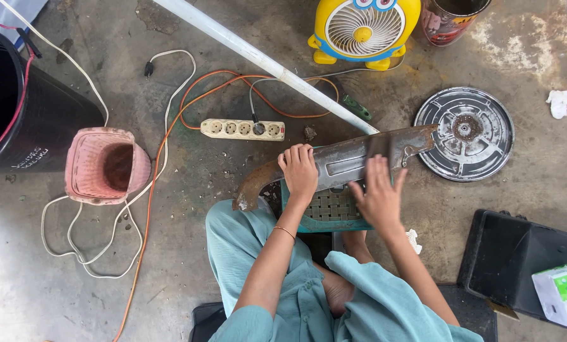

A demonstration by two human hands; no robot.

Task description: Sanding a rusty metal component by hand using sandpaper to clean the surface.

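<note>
Workpiece: we see a long, rusty curved metal guard (343, 161) lying across a small teal woven stool (324, 209) on the concrete floor (188, 253), between the person's knees.
Left hand: our left hand (299, 171) is curled shut over the guard's near-left part, fingers wrapped on its upper edge, pinning it down.
Right hand: our right hand (379, 193) is spread flat and blurred, palm on the guard's middle; whether it holds a cloth or abrasive we cannot tell.
Technique: we judge that a firm left-hand clamp, with the right-hand strokes running along the guard, gives the best control, and that the guard should stay centred on the stool.
Surroundings: a white power strip (242, 129) and orange cable (153, 190) lie just beyond; a round metal plate (486, 149) touches the guard's far end.
Hidden: the guard's underside and the stool's legs are covered.
</note>
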